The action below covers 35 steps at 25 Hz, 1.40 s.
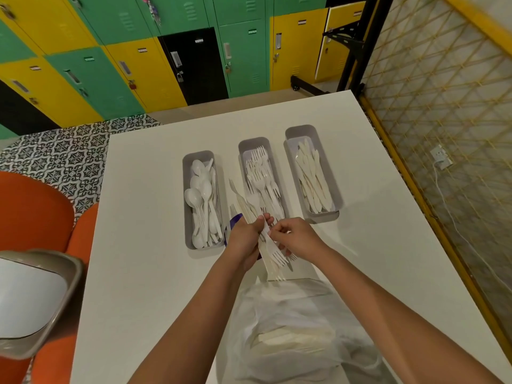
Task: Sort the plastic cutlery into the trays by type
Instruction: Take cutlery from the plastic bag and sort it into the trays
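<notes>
3 gray trays sit on the white table [155, 273]: spoon tray [187, 217], then fork tray [253, 145], then knife tray [299, 133]. Before the fork tray, the left hand [243, 242] grips a cutlery bundle [249, 212]; the right hand [296, 238] pinches a fork [275, 254].

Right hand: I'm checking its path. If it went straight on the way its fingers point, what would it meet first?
Probably the left hand, right beside the right hand across the cutlery bundle both hold; depth is unclear.
</notes>
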Each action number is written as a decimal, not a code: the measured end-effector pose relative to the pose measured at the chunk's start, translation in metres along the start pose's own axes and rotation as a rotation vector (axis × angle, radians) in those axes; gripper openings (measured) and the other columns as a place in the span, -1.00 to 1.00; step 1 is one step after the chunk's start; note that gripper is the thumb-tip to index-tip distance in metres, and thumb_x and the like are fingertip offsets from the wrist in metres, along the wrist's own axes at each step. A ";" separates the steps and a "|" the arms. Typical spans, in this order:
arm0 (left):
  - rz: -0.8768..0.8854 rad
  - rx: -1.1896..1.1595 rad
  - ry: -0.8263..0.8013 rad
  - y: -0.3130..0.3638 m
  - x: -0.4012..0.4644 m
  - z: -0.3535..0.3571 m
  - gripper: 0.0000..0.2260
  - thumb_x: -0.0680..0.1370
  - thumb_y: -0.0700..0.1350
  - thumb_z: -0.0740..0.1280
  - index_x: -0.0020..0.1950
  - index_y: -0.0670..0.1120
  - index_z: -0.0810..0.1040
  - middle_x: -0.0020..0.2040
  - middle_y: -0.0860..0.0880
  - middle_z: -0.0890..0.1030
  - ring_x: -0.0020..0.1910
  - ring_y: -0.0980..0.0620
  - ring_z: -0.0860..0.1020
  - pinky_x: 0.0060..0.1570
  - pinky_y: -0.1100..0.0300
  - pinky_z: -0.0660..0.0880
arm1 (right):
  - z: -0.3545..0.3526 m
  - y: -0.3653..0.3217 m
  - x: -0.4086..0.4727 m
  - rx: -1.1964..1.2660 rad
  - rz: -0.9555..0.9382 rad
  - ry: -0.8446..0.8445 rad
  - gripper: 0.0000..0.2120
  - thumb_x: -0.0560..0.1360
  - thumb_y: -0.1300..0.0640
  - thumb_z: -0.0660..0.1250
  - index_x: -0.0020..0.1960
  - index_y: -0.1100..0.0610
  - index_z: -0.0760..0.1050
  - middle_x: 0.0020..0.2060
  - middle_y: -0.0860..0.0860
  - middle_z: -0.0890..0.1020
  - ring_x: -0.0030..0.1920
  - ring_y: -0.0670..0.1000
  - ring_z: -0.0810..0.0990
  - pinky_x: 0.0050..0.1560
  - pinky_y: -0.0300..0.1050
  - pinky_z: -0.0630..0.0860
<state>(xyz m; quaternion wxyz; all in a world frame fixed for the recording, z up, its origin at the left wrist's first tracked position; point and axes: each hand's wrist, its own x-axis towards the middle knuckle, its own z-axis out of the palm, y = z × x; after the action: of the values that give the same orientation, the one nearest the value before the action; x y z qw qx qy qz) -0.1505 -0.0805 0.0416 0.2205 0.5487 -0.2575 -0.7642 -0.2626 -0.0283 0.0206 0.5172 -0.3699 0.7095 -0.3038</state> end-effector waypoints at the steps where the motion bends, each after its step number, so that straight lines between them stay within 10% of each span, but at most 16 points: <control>1: 0.007 0.014 -0.003 -0.001 0.000 0.000 -0.83 0.63 -0.24 0.15 -0.06 -0.15 0.52 -0.14 -0.07 0.60 -0.18 0.04 0.59 -0.20 0.11 0.58 | 0.002 0.000 -0.001 0.006 -0.002 0.009 -0.86 0.50 0.18 0.31 -0.20 0.19 0.55 -0.40 0.00 0.53 -0.38 -0.04 0.52 -0.37 -0.20 0.50; 12: 0.043 0.011 0.033 -0.001 -0.003 -0.009 -0.83 0.63 -0.28 0.13 -0.01 -0.19 0.50 -0.19 -0.10 0.61 -0.25 0.03 0.58 -0.18 0.15 0.58 | 0.016 0.001 0.009 0.117 -0.043 0.300 -0.83 0.55 0.22 0.21 -0.21 0.13 0.46 -0.34 -0.02 0.50 -0.35 -0.02 0.47 -0.34 -0.19 0.47; 21: 0.028 -0.065 0.054 -0.001 -0.002 -0.017 -0.83 0.61 -0.32 0.14 -0.10 -0.20 0.49 -0.19 -0.11 0.55 -0.22 0.03 0.53 -0.15 0.20 0.51 | 0.000 -0.008 0.038 -0.298 -0.009 0.350 -0.82 0.57 0.07 0.16 -0.17 0.09 0.42 -0.40 -0.09 0.43 -0.30 0.00 0.46 -0.38 -0.20 0.29; 27: 0.000 -0.115 0.024 -0.001 0.002 -0.023 -0.84 0.61 -0.30 0.15 -0.03 -0.21 0.52 -0.13 -0.11 0.60 -0.13 0.02 0.57 -0.13 0.20 0.54 | 0.002 -0.013 0.041 -0.405 -0.017 0.360 -0.69 0.53 -0.04 0.24 0.19 0.09 0.46 0.08 0.01 0.46 0.04 0.03 0.50 -0.10 -0.15 0.36; 35: 0.091 -0.291 -0.012 0.002 0.006 -0.026 -0.85 0.62 -0.26 0.15 0.10 -0.22 0.49 -0.18 -0.06 0.60 -0.19 0.06 0.59 -0.17 0.21 0.58 | 0.021 -0.011 0.009 -0.028 0.001 -0.040 -0.75 0.56 0.05 0.22 -0.28 0.06 0.48 -0.36 0.01 0.51 -0.32 -0.02 0.46 -0.22 -0.14 0.36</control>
<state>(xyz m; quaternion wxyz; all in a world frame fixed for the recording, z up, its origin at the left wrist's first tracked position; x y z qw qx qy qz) -0.1271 -0.0896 0.0319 0.3307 0.4942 -0.1700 -0.7858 -0.2418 -0.0433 0.0192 0.5263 -0.3828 0.7033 -0.2860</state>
